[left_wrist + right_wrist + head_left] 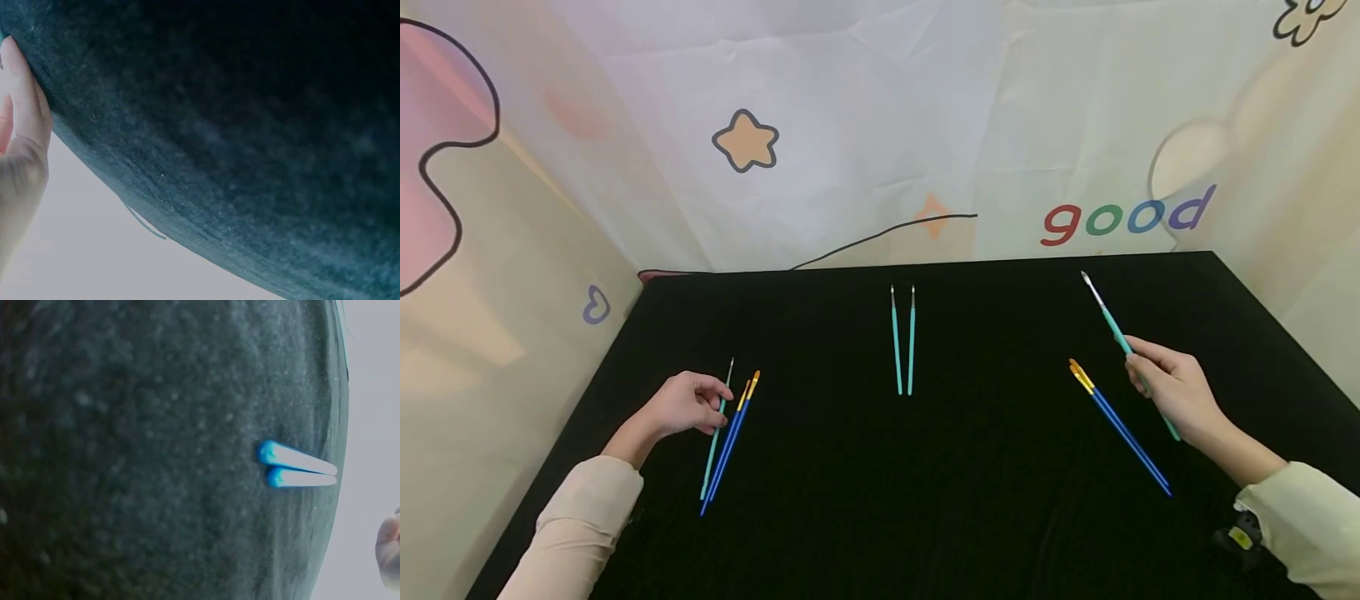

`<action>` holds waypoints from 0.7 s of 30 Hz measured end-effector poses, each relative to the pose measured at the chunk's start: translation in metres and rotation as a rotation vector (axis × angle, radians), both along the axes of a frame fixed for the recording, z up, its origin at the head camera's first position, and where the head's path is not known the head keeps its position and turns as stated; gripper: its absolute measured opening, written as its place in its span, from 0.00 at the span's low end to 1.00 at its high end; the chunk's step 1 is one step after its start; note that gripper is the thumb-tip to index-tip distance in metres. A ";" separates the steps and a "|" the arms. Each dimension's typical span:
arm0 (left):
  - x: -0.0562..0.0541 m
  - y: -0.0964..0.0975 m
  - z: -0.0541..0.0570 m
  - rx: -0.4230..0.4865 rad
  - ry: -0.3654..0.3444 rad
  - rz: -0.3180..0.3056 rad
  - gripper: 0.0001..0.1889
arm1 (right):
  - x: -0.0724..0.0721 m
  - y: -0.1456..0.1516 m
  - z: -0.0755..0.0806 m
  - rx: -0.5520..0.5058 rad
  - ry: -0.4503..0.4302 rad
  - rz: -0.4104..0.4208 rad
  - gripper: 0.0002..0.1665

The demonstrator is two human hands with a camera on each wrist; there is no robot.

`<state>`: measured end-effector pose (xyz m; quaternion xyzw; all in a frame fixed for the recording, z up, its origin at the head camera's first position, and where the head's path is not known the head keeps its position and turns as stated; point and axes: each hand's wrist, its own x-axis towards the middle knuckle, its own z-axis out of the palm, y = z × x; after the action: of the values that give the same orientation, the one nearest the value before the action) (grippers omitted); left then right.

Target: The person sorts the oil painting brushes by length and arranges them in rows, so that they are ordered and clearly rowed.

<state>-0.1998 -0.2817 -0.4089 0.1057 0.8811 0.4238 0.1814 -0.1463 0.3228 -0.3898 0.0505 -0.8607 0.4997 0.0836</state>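
At the left of the head view, my left hand [688, 402] pinches a thin teal paintbrush [710, 462] between thumb and fingers, its bristles pointing away from me. Right beside that brush lie two blue paintbrushes [730, 446] with yellow tips, their handles close together. Over on the right, my right hand [1176, 387] grips another teal paintbrush [1112, 323] by its handle, bristle end slanting up and left. Two more blue paintbrushes [1122, 430] lie side by side just left of this hand; their handle ends [300, 477] show in the right wrist view.
Two teal paintbrushes [912, 350] lie nearly parallel at the table's middle back. A black cloth [880, 500] covers the table. Behind it hangs a pale printed curtain [865, 125] with a star and the word "good".
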 end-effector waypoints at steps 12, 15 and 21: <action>-0.002 -0.010 -0.001 0.129 -0.098 -0.037 0.16 | 0.000 -0.002 0.000 -0.060 0.002 0.007 0.16; -0.003 -0.012 -0.001 0.177 -0.140 -0.049 0.16 | 0.001 -0.002 0.000 -0.082 -0.027 0.009 0.15; -0.003 -0.015 0.000 0.221 -0.173 -0.058 0.15 | 0.002 -0.003 0.001 -0.131 -0.084 0.026 0.15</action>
<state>-0.2033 -0.2971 -0.4087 0.1135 0.8067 0.5204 0.2560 -0.1443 0.3203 -0.3888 0.0347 -0.8282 0.5576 0.0439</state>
